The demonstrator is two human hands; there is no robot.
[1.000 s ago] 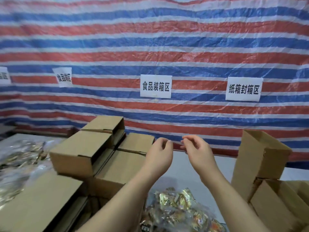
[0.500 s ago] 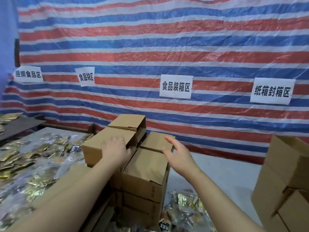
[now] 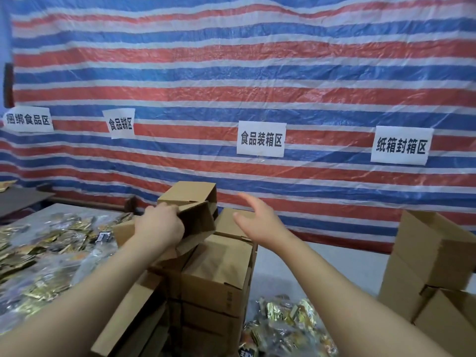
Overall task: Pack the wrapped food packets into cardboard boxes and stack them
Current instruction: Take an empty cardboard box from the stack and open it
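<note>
Cardboard box (image 3: 197,220) tilted atop the stack of boxes (image 3: 216,274) at centre, left hand (image 3: 161,224) gripping its near edge, right hand (image 3: 257,224) hovering beside it with fingers spread, wrapped food packets (image 3: 283,323) below, more packets (image 3: 38,253) left.

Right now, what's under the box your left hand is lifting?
The lifted box tilts over a stack of closed cardboard boxes, gripped by the left hand. Their contents and the table beneath are hidden.

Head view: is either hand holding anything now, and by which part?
The left hand grips a tilted cardboard box by its upper edge, atop the box stack. The right hand is open beside it, holding nothing.
</note>
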